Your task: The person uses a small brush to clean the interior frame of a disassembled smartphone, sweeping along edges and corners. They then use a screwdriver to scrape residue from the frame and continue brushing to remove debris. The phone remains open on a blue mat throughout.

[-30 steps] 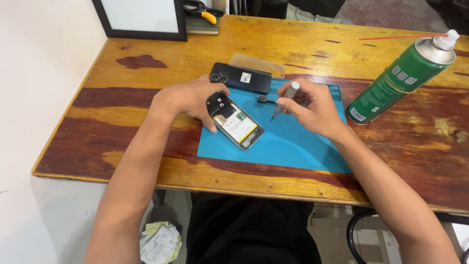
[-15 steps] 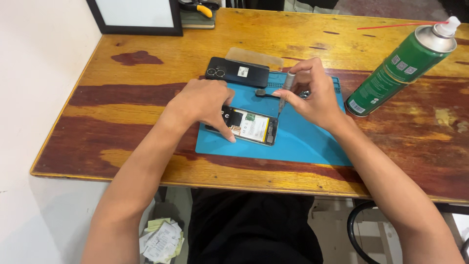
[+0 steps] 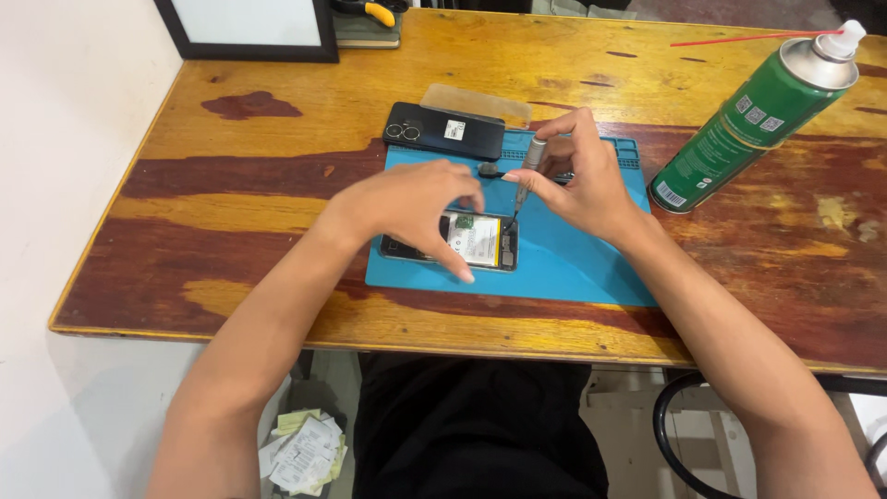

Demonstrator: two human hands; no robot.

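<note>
On a worn wooden table (image 3: 277,176) by a white wall (image 3: 65,185), the left hand (image 3: 411,203) presses an opened phone (image 3: 480,242) onto a blue mat (image 3: 573,263) while the right hand (image 3: 577,185) pinches a screwdriver (image 3: 527,176) onto it.

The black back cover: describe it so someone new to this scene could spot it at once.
On the wooden table find the blue mat. At its far left corner lies the black back cover, flat and dark with two camera rings. The opened phone under the left hand shows its insides instead.

Green spray can (image 3: 753,115), white label patches, far right; framed screen (image 3: 249,23) top left.
</note>
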